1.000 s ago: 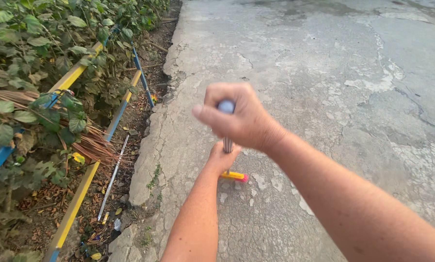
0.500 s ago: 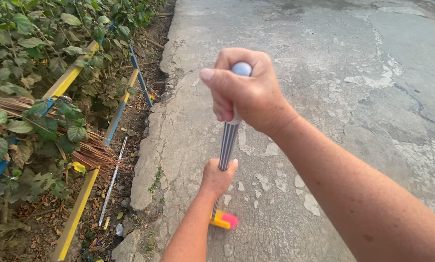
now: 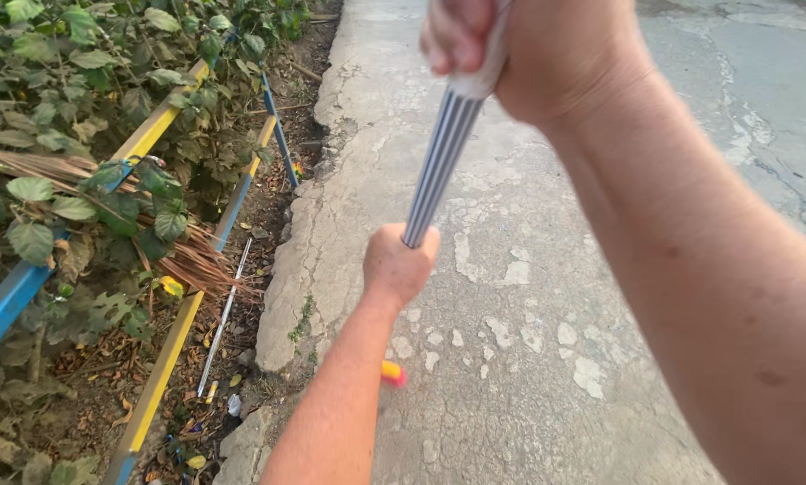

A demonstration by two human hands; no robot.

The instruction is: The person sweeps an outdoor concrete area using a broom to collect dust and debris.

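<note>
Both hands have their fingers clenched on the striped metal pole [image 3: 439, 162]: right hand [image 3: 528, 49] topmost, left hand [image 3: 398, 265] lower.

A long striped metal handle [image 3: 439, 153], ribbed in grey and white lengthwise, is held tilted, its upper end leaning to the right and towards the camera. A pale grip at its top is enclosed in the right hand [image 3: 537, 49], while the shaft lower down is clasped by the left hand [image 3: 398, 265]. Below the left forearm, a small part of the yellow and pink head [image 3: 391, 373] is seen resting on the cracked concrete.
</note>
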